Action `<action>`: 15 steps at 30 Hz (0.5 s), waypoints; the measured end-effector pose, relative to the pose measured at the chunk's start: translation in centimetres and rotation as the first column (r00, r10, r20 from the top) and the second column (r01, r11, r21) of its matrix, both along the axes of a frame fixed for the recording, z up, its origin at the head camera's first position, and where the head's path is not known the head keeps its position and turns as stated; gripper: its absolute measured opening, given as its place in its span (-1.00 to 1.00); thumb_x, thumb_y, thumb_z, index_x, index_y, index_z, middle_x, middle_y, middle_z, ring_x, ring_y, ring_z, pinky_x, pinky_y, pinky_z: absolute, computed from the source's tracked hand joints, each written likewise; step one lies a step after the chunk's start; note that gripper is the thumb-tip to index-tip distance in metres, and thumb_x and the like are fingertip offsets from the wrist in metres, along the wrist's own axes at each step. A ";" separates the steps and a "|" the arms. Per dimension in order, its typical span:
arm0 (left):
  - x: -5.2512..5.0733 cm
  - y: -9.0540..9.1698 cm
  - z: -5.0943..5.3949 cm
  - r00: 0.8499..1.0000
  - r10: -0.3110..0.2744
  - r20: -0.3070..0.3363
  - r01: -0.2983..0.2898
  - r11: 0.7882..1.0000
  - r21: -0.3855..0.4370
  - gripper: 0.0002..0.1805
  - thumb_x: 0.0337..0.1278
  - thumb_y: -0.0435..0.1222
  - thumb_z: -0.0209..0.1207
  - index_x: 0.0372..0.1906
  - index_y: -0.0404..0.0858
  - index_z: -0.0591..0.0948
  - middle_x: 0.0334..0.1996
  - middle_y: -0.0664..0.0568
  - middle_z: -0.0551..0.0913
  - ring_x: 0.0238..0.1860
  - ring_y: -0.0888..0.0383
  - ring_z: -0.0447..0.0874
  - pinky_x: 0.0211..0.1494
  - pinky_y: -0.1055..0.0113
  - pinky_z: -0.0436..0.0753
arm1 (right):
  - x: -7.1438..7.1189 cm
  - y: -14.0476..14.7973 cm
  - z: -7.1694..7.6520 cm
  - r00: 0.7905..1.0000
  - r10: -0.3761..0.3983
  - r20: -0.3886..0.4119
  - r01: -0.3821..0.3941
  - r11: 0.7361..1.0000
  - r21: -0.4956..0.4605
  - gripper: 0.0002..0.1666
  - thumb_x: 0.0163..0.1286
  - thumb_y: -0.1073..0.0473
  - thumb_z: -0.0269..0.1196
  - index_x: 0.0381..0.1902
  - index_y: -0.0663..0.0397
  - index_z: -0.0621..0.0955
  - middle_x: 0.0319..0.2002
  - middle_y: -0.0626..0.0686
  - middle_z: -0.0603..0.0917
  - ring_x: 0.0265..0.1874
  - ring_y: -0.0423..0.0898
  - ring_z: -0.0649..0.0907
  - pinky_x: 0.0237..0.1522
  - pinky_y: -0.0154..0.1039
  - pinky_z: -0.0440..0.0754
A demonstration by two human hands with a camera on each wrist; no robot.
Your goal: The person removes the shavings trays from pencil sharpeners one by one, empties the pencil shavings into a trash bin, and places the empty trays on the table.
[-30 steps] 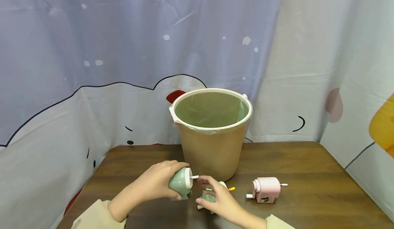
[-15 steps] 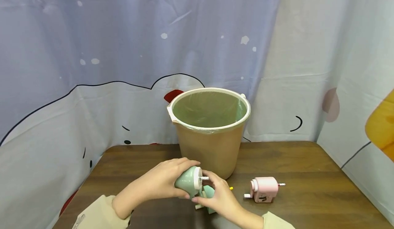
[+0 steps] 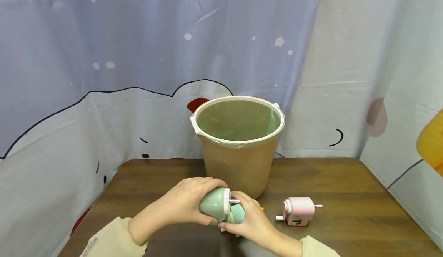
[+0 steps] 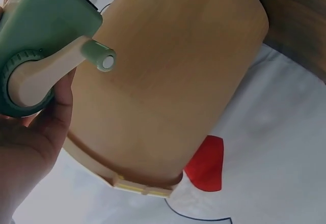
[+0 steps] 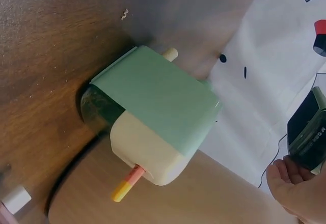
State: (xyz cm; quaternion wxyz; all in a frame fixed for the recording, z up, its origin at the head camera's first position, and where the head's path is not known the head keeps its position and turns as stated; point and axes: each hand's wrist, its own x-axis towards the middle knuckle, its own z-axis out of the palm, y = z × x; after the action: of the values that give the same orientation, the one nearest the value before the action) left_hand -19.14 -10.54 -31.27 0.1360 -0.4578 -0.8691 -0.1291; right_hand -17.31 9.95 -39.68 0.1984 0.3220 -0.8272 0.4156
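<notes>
My left hand (image 3: 183, 203) grips a green pencil sharpener (image 3: 212, 204) above the table, tilted so its white face points right. A short pale pencil (image 3: 234, 201) sticks out of that face. The left wrist view shows its cream crank (image 4: 51, 76) with a green knob. My right hand (image 3: 254, 222) meets it from the right; in the right wrist view, curled fingers (image 5: 290, 175) hold its dark see-through drawer (image 5: 308, 137). A second green pencil sharpener (image 5: 158, 96) stands on the table, partly hidden behind my right hand in the head view. A red-and-yellow pencil (image 5: 127, 183) pokes from its cream face.
A tan bucket (image 3: 238, 168) with a clear liner stands behind the hands. To the right on the wooden table (image 3: 346, 199) sits a pink pencil sharpener (image 3: 300, 211) with a pencil in it. A printed curtain (image 3: 138, 126) hangs behind the table.
The left hand has carried the raised sharpener to the right. The right hand's fingers have come in against it. The second and the pink sharpeners stay where they were.
</notes>
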 end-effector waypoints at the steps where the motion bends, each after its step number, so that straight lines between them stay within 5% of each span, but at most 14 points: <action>1: -0.1 0.0 0.0 1.000 -0.002 0.002 0.002 1.000 0.006 -0.27 -0.48 -0.07 0.50 0.03 -0.05 0.51 -0.22 0.27 0.61 -0.30 0.37 0.52 -0.22 0.43 0.51 | -0.1 0.0 0.1 1.000 -0.003 0.003 0.003 1.000 0.004 -0.36 -0.06 0.06 0.50 0.00 0.09 0.55 -0.08 -0.06 0.64 -0.17 -0.23 0.61 -0.15 -0.24 0.61; 10: -0.3 -0.4 -0.3 1.000 -0.008 0.020 0.007 1.000 0.023 -0.27 -0.46 -0.10 0.50 0.05 -0.06 0.52 -0.17 0.26 0.63 -0.25 0.35 0.54 -0.21 0.42 0.51 | -0.2 0.4 -0.2 1.000 -0.020 0.006 0.020 1.000 0.024 -0.35 -0.05 0.05 0.50 0.01 0.09 0.55 -0.05 -0.06 0.64 -0.12 -0.20 0.62 -0.09 -0.24 0.60; 15: -0.6 -1.4 -0.8 0.998 0.043 0.036 -0.045 0.997 0.061 -0.25 -0.51 -0.11 0.51 0.05 -0.04 0.52 -0.19 0.25 0.63 -0.27 0.35 0.54 -0.23 0.41 0.51 | -0.5 1.0 -0.3 1.000 -0.026 -0.008 0.027 0.999 0.022 -0.31 -0.10 0.12 0.51 0.04 0.17 0.55 -0.05 0.00 0.66 -0.06 -0.10 0.64 -0.01 -0.19 0.59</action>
State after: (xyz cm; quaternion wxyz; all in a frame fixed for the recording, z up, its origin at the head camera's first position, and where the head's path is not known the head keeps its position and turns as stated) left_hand -19.78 -11.98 -32.02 0.1380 -0.4319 -0.8766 -0.1609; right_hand -17.81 10.99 -39.95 0.2034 0.3147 -0.8352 0.4026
